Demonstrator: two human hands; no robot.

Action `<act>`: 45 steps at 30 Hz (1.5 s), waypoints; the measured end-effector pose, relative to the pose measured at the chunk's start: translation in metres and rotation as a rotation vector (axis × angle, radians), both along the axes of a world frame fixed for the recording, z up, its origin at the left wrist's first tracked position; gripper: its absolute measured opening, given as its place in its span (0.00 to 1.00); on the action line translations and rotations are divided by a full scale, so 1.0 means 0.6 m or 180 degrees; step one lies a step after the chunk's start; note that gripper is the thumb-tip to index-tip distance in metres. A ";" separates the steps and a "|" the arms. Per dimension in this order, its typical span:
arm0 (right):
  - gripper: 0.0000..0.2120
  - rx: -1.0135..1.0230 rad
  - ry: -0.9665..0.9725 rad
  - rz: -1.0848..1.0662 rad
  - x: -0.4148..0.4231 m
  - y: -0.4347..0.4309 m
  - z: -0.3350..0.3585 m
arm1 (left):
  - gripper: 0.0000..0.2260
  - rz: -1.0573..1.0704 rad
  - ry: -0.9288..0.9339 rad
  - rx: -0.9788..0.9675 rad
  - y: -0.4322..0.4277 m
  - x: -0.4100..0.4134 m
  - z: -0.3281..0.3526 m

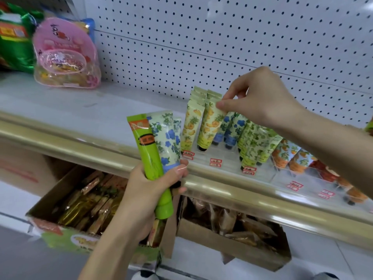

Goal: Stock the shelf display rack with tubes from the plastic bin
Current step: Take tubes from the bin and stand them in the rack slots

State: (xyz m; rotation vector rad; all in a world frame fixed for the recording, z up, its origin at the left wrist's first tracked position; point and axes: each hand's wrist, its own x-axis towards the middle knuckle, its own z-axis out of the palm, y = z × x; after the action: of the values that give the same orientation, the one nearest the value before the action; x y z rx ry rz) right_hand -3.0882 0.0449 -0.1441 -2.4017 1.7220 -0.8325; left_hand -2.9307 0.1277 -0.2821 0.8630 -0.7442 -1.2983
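Pegboard shelf [80, 106]: yellow tube [210, 126] pinched at crimp by right hand [262, 98], cap-down for rack [228, 156] slotting; green tube [149, 158] and blue-flowered tube [167, 138] gripped in left hand [153, 184], likely spares.

I record the left hand [150, 184] low at centre, forearm rising from below, fingers curled round a bunch of tubes [167, 138], and the right hand [260, 98] extended from the right, thumb and forefinger pinching the yellow tube [210, 124] at its top edge.

Bright, even overhead light, soft shadows, glare along the gold shelf edge [252, 196], blurred and bowed corners.
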 end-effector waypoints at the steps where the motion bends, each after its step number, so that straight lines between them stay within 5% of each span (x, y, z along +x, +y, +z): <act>1: 0.08 0.0028 -0.0033 0.0000 0.001 -0.002 0.000 | 0.11 -0.0014 -0.0002 -0.0001 0.000 0.001 -0.001; 28: 0.06 0.0050 0.0585 -0.0246 0.018 -0.006 -0.023 | 0.15 -0.0007 0.0137 0.0052 0.004 0.004 0.007; 34: 0.06 0.0206 0.0275 -0.0158 0.013 0.004 -0.010 | 0.18 -0.0149 0.0071 0.0049 0.005 0.002 0.008; 39: 0.05 0.0335 -0.0647 0.0537 0.005 0.046 0.036 | 0.12 -0.0326 -0.0190 -0.0042 0.005 -0.008 0.005; 42: 0.09 0.0740 -0.0337 0.0989 0.012 0.071 0.036 | 0.08 -0.0469 -0.0279 -0.0097 0.007 -0.020 0.003; 45: 0.10 0.0771 0.0061 0.1169 0.017 0.079 0.027 | 0.15 -0.0596 -0.0425 -0.0120 0.011 -0.032 0.004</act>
State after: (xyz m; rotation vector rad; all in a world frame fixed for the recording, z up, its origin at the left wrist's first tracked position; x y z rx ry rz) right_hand -3.0782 0.0922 -0.1280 -2.4491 1.2410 -0.5196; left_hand -2.9502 0.1341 -0.2797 0.8717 -0.9707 -1.3964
